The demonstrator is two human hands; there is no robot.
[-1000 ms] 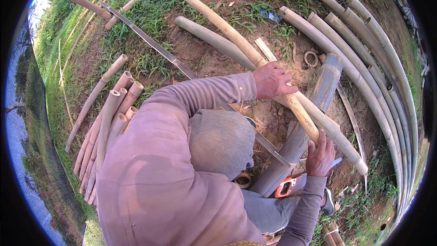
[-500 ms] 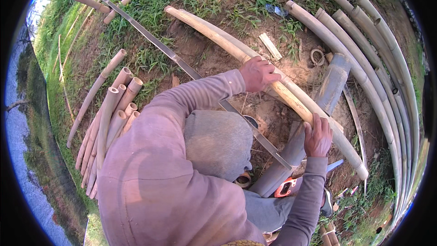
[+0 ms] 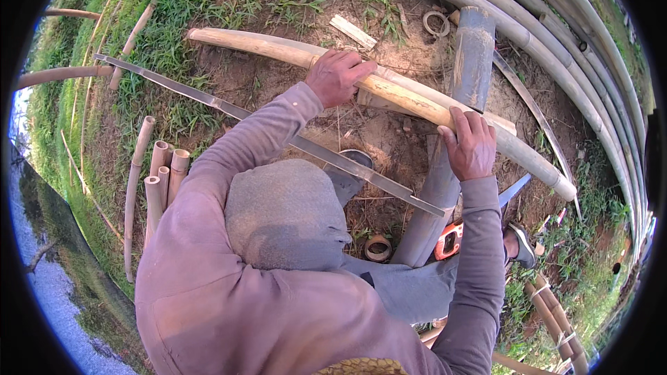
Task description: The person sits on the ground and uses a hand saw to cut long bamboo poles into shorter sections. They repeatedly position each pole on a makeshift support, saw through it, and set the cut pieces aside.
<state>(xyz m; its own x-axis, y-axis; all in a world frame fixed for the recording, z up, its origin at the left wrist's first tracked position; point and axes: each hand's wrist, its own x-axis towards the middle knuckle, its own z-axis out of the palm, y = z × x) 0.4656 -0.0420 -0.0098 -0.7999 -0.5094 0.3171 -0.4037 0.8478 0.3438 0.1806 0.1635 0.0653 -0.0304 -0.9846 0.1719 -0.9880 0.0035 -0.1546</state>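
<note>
A long yellowish bamboo pole [image 3: 406,97] slants across in front of me. My left hand [image 3: 340,78] is closed over its middle. Farther right, my right hand [image 3: 471,143] grips it with the thumb on the near side. A paler split edge runs along its far side, and a greyish bamboo length continues past my right hand; whether these are one piece I cannot tell. Under it lies thick grey bamboo, with one part [image 3: 475,55] beyond the pole and another [image 3: 429,219] nearer me. A saw with an orange handle [image 3: 449,239] lies beside my right forearm, partly hidden by it.
A long narrow split bamboo strip [image 3: 340,162] crosses before my knees. Several long bamboo poles [image 3: 556,48] lie at the right. Short bamboo lengths [image 3: 154,198] are bunched at the left. Bamboo rings [image 3: 435,24] and an offcut [image 3: 353,32] lie on the soil.
The view has turned, so the bamboo appears flatter and farther left. Both hands keep their hold on the pole, at about the same spots.
</note>
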